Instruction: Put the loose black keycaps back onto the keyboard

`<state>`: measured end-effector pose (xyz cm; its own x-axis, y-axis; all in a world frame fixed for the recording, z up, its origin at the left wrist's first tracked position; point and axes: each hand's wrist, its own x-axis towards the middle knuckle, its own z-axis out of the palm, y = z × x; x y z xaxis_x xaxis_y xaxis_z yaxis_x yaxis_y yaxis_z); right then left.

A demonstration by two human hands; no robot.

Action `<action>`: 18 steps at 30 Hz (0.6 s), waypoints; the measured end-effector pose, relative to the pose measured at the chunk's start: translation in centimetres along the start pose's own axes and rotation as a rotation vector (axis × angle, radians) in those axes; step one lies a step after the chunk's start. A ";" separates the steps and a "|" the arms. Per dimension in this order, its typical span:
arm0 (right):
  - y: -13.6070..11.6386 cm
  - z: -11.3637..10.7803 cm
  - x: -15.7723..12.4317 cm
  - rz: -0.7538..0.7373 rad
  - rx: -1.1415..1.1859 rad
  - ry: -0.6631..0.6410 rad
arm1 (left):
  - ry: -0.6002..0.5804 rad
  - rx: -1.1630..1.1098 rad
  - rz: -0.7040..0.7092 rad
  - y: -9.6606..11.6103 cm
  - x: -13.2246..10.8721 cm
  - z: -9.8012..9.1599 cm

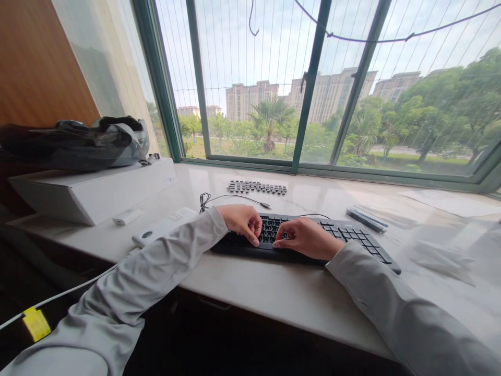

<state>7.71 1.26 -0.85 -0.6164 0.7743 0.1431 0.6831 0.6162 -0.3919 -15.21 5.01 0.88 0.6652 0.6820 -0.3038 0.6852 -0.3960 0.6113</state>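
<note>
A black keyboard [352, 237] lies on the pale stone sill, and both my hands rest on its left half. My left hand [240, 222] sits over the left end with its fingers curled under and the thumb pointing down at the keys. My right hand [307, 237] is just to the right, fingertips pinched together and touching the key field. What either hand holds, if anything, is too small to see. Several rows of loose dark keycaps [256, 187] are laid out on the sill behind the keyboard.
A thin cable with a plug [235, 198] runs behind the keyboard. A flat white device [164, 227], a small white adapter [125, 216] and a white box [94, 193] carrying a helmet and dark bag [78, 141] stand left. Pens [366, 219] and paper [450, 201] lie right.
</note>
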 end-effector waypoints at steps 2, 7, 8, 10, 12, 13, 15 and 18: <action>0.1 0.0 0.0 0.010 0.016 -0.003 | 0.007 -0.007 0.014 0.0 0.0 0.0; 0.3 0.1 0.0 0.031 0.038 -0.006 | 0.007 -0.055 0.020 -0.1 0.0 -0.1; 0.3 0.1 0.0 0.032 0.042 -0.005 | 0.007 -0.058 0.018 -0.1 0.0 -0.1; 0.4 0.1 0.0 0.029 0.058 -0.007 | 0.010 -0.061 0.014 -0.1 0.0 -0.1; 0.4 0.1 -0.1 0.028 0.080 -0.011 | 0.014 -0.058 0.013 -0.1 0.1 -0.1; 0.3 0.1 -0.1 0.031 0.090 -0.010 | 0.017 -0.053 0.014 0.0 0.1 -0.1; 0.3 0.2 -0.1 0.039 0.102 -0.005 | 0.025 -0.032 0.024 0.0 0.2 -0.1; 0.2 0.3 -0.1 0.048 0.107 0.000 | 0.032 0.001 0.049 -0.1 0.3 0.0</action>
<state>7.78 1.27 -1.25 -0.5837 0.8028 0.1215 0.6664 0.5592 -0.4932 -15.09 5.28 0.71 0.6883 0.6811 -0.2497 0.6523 -0.4303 0.6240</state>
